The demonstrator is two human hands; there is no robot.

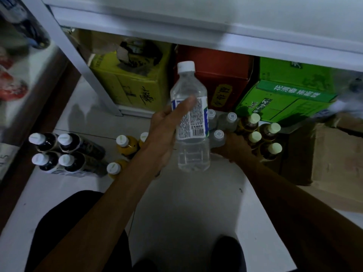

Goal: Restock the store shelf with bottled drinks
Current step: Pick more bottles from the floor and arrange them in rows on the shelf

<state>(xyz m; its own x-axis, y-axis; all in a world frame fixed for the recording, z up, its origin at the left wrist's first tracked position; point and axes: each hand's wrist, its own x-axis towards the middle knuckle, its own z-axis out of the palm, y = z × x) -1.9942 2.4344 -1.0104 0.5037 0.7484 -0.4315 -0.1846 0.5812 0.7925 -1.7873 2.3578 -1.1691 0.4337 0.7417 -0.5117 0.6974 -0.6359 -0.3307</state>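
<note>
Water bottle [191, 122], clear with a white cap and a blue-and-white label, sits in my left hand [165, 134]: the thumb lies across the label and the other fingers wrap behind it, so the grip is firm. It stands nearly upright in the air, cap towards the white shelf board [196, 26], and from my feed it lies in front of the red carton [216, 79]. My right hand [235, 148] is down at the floor [186, 203], against the clear grey-capped bottles [225, 122] standing there; its fingers are hidden behind the held bottle and I cannot tell whether they hold one or only touch it. Just to the right of that hand stand tea bottles with pale green caps [263, 134], packed close together. To the left on the floor I see yellow bottles [125, 144] and, further left, four dark bottles with white caps [53, 152] in a tight square. Under the shelf board sit a yellow carton [129, 83] with a torn top, the red one, and a green carton [290, 95], side by side. A brown cardboard box [324, 154] stands at far right.
</note>
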